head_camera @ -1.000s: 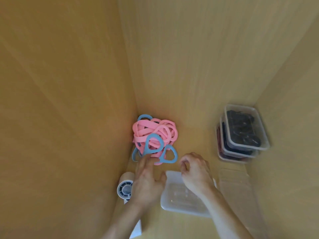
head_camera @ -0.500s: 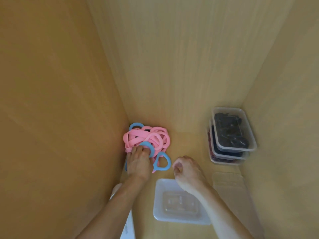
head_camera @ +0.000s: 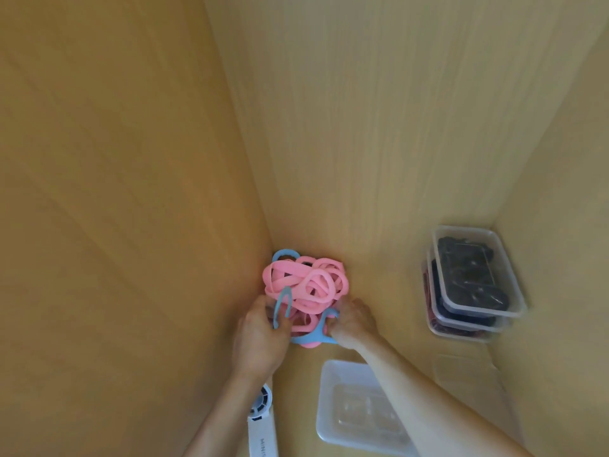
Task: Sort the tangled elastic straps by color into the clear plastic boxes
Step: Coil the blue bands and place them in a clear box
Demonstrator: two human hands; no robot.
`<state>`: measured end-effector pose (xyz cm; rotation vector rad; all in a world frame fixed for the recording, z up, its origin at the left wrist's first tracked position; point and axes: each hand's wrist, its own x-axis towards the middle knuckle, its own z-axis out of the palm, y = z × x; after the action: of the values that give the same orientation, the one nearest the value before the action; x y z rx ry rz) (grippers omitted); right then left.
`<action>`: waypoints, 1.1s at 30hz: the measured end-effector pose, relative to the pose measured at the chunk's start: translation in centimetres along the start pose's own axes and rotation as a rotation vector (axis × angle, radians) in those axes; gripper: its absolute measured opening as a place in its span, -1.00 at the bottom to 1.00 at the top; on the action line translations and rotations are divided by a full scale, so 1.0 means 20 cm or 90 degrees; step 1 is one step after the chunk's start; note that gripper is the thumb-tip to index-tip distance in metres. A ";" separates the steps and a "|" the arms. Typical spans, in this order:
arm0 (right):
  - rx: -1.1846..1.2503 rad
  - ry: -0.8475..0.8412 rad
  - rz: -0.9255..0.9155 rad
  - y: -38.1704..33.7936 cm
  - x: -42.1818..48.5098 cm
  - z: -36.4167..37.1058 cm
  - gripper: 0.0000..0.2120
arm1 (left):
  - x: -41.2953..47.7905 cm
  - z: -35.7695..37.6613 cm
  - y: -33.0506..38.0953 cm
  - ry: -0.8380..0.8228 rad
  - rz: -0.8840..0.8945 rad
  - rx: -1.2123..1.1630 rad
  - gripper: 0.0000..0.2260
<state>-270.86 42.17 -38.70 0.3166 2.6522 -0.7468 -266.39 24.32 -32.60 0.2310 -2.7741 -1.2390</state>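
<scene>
Now we are untangling: our left hand [head_camera: 260, 334] pinches a blue loop [head_camera: 284, 290], our right hand [head_camera: 354, 323] grips a blue strap [head_camera: 311, 339], both at the pink tangle [head_camera: 306, 285] in the worktop's [head_camera: 389, 308] corner. Next we should ease blue free toward the clear plastic box [head_camera: 359, 410].

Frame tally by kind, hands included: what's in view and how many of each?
Stacked clear boxes: 3
Loose clear box: 1
Faint clear piece, box or lid: 1
Pink strap tangle: 1
Blue handles showing: 3
White fan: 1
Hands, left hand and right hand: 2
Total: 12
</scene>
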 end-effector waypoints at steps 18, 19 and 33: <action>0.675 -0.098 -0.034 -0.28 -0.23 -0.25 -0.89 | -0.03 -0.02 0.05 -0.115 0.005 -0.246 -0.81; 0.701 -0.107 -0.038 -0.28 -0.25 -0.25 -0.89 | -0.04 -0.03 0.05 -0.128 0.021 -0.240 -0.80; 0.598 -0.025 -0.229 -0.55 -0.30 -0.54 -0.81 | -0.04 -0.09 -0.01 -0.045 0.066 -0.217 -0.58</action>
<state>-271.79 38.09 -22.74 0.0394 2.1520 -2.0569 -265.25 23.01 -31.68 0.0157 -2.5335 -1.6889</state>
